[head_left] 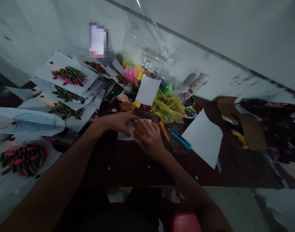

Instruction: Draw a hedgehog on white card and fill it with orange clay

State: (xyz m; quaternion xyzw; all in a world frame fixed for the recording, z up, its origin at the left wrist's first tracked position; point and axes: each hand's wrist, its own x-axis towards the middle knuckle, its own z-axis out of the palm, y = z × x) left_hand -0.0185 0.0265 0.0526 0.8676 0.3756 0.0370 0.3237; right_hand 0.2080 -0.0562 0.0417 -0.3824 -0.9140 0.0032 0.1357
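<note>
Apparently a pressing step is in hand: the right grip (pixel 148 133) lies flattened over the brown clay (pixel 138 128) on the white sheet (pixel 122 136), the left grip (pixel 124 121) arches wide just left of it, and the next move likely calls for even pressure.

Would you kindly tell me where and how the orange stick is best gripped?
The orange stick is probably best pinched at its middle, across its narrow width, from above: it looks long and slim, lies on the table, and nothing covers its top. The right hand is nearest.
</note>
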